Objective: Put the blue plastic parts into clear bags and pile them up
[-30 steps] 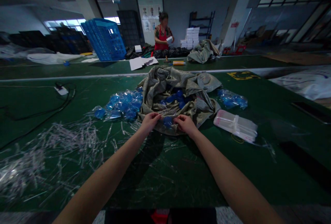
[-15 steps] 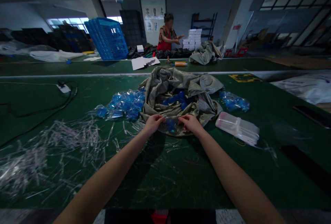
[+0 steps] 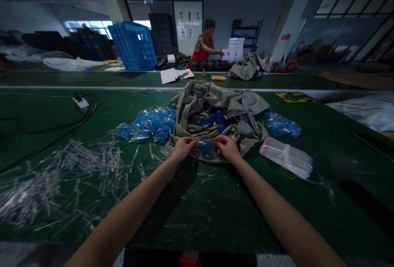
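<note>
- The left hand (image 3: 184, 148) and right hand (image 3: 227, 148) have fingers curled, pinching a clear plastic bag (image 3: 205, 156) from both sides.
- A rounded blue plastic piece (image 3: 205, 149) sits inside that bag, between the hands.
- Behind it lies a crumpled grey-green cloth sack (image 3: 215, 107).
- Shiny blue bagged pieces (image 3: 150, 125) lie heaped left of the sack.
- The co-worker (image 3: 205, 45) across the room now reaches toward stacked white boxes (image 3: 235, 49), no longer holding both hands up.

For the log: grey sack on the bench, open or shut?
Open: the grey cloth sack lies slack, mouth gaping, blue bagged items showing inside, left hand and right hand at its near rim.
</note>
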`<action>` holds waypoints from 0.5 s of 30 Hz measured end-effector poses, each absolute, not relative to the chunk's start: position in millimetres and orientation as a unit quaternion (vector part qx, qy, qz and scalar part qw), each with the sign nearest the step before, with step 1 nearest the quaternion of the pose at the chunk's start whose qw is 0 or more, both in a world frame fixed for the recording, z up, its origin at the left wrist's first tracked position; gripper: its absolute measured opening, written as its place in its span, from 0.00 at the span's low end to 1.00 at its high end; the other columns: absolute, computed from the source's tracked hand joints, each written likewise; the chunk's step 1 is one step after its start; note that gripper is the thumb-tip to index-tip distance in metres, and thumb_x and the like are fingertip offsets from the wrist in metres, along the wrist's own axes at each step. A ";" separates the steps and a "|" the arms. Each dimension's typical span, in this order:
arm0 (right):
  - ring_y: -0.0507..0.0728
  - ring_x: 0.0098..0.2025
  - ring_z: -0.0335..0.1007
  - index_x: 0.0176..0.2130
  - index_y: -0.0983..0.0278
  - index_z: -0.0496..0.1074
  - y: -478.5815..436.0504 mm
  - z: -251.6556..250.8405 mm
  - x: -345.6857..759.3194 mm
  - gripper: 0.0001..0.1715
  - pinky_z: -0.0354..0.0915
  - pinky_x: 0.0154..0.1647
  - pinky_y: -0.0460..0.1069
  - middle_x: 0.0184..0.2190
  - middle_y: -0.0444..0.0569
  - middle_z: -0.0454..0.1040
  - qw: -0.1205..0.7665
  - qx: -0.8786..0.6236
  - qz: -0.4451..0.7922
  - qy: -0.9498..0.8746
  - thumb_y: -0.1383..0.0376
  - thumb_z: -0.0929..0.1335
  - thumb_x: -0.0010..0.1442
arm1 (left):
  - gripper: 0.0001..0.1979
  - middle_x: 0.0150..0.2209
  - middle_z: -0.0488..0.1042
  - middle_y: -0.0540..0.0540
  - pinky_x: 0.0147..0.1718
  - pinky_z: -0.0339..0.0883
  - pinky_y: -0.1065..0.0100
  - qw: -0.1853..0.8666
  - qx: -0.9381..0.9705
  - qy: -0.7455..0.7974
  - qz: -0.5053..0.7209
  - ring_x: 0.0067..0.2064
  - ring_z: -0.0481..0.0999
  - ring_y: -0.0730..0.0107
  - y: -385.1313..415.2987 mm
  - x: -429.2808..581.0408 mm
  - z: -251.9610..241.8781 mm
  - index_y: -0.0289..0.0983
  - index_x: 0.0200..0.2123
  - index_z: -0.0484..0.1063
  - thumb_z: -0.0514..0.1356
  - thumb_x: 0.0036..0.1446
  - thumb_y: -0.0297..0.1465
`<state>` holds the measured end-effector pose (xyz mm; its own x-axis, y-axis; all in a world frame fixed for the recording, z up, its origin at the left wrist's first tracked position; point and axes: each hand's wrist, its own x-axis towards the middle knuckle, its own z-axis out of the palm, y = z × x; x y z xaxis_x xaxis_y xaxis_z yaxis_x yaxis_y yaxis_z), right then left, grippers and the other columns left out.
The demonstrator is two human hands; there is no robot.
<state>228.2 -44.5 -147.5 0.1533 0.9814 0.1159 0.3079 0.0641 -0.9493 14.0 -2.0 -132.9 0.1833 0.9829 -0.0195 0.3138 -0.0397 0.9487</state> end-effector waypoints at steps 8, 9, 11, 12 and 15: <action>0.51 0.18 0.67 0.35 0.62 0.72 -45.8 -147.9 230.0 0.08 0.62 0.23 0.45 0.21 0.41 0.71 0.475 -0.589 0.260 -0.600 0.65 0.64 0.54 | 0.25 0.23 0.74 0.43 0.15 0.37 0.72 0.639 0.478 0.544 0.259 0.13 0.50 0.84 9.4 13.3 -102.3 0.31 0.24 0.73 0.60 0.48 0.51; 0.51 0.18 0.67 0.35 0.63 0.72 -46.5 -146.3 230.5 0.08 0.62 0.23 0.45 0.21 0.41 0.71 0.471 -0.588 0.260 -0.604 0.65 0.64 0.54 | 0.22 0.24 0.75 0.44 0.15 0.35 0.73 0.667 0.467 0.522 0.255 0.14 0.49 0.85 8.6 13.8 -100.3 0.31 0.25 0.73 0.64 0.46 0.48; 0.51 0.19 0.68 0.35 0.62 0.72 -48.5 -142.2 231.7 0.08 0.63 0.23 0.45 0.23 0.42 0.73 0.464 -0.585 0.264 -0.610 0.65 0.64 0.55 | 0.17 0.26 0.74 0.45 0.15 0.34 0.73 0.694 0.468 0.479 0.265 0.14 0.48 0.87 5.2 14.4 -99.6 0.31 0.25 0.72 0.68 0.43 0.41; 0.50 0.19 0.68 0.36 0.62 0.72 -49.5 -139.8 232.3 0.09 0.63 0.22 0.45 0.25 0.43 0.74 0.464 -0.585 0.269 -0.608 0.64 0.64 0.56 | 0.16 0.26 0.74 0.46 0.15 0.34 0.74 0.701 0.472 0.463 0.268 0.15 0.48 0.88 3.1 14.5 -100.7 0.30 0.25 0.72 0.69 0.42 0.39; 0.49 0.16 0.66 0.38 0.62 0.69 -52.2 -132.3 233.4 0.11 0.60 0.17 0.45 0.31 0.46 0.75 0.481 -0.605 0.292 -0.563 0.58 0.62 0.60 | 0.16 0.26 0.73 0.47 0.15 0.34 0.74 0.700 0.480 0.456 0.268 0.15 0.49 0.88 -2.8 13.4 -106.9 0.30 0.26 0.72 0.69 0.42 0.38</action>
<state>233.4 -52.2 -132.3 0.1958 0.9625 0.1877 0.4003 0.0963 -0.9113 13.4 -2.8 -106.9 0.4409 0.8123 -0.3817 0.0622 0.3966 0.9159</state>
